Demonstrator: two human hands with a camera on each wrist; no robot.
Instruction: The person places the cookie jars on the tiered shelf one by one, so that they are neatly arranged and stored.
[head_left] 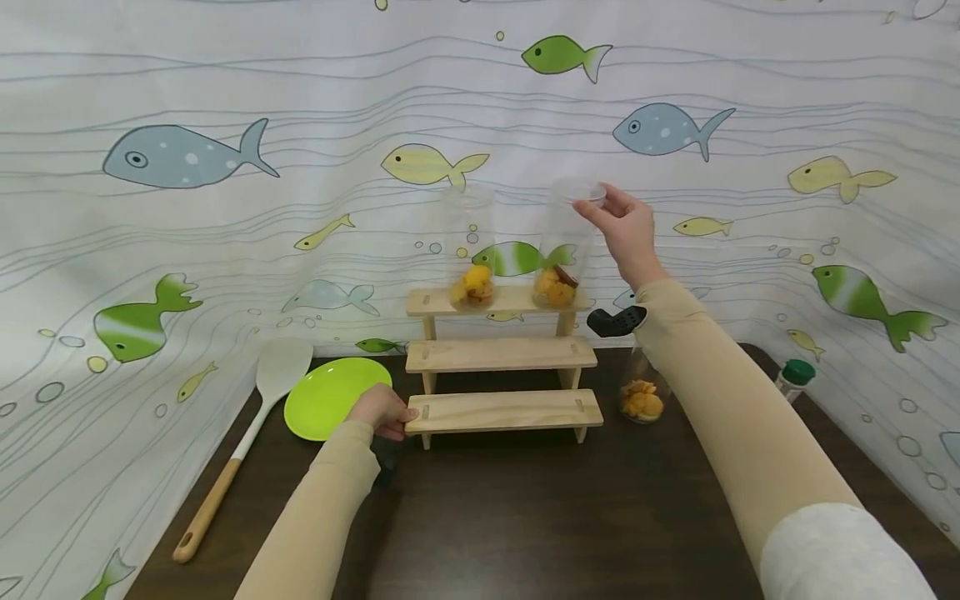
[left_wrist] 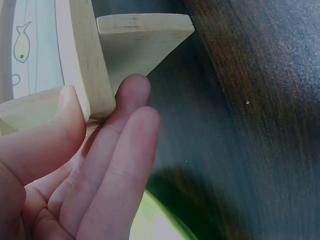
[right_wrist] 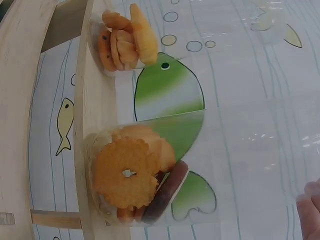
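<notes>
Right hand pinches the rim of a tall clear jar; left hand grips a wooden stand

Both hands are nearly closed on what they have hold of. The right hand has its thumb and fingers drawn together on the right side of the jar's rim; the right wrist view shows only fingertips at its edge. The left hand takes the left end of the lowest step between thumb and fingers, and the left wrist view shows two fingers reaching fairly straight beside the board.

The jar is at the right part of the top step. It is see-through, with the fish-print sheet visible behind it. In its bottom lie a golden ring-shaped piece with a scalloped edge and a dark brown piece. Its rim sits slightly to the right of its base in the head view; whether it is tilted, I cannot tell.

A second jar with yellow-orange contents stands to its left on the same step. A third jar is on the dark surface, partly behind the right sleeve.
</notes>
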